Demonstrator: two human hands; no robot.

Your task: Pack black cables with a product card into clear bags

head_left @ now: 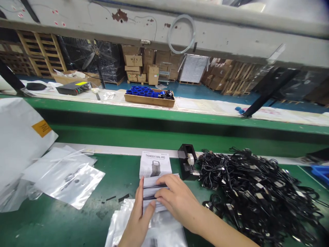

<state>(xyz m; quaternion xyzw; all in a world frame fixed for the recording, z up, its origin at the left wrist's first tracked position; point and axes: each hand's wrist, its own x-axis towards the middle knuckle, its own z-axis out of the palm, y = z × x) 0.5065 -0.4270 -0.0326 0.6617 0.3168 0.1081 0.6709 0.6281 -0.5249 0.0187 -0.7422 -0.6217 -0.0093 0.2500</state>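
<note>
Both hands are on a thick stack of folded paper booklets, seen edge-on above clear plastic bags. My left hand presses along the stack's left side, thumb on the near face. My right hand bends over the right side, its fingertips on the paper edges. Just beyond the stack lies a booklet printed "THUNDER TRAIL PRO", its lower part hidden. To its right stands a black tape dispenser with a tape roll.
A big tangled heap of black cables covers the right side. Clear plastic bags and a white sack lie at left. Black scraps dot the green table. On the shelf behind, a cardboard tray holds blue rings.
</note>
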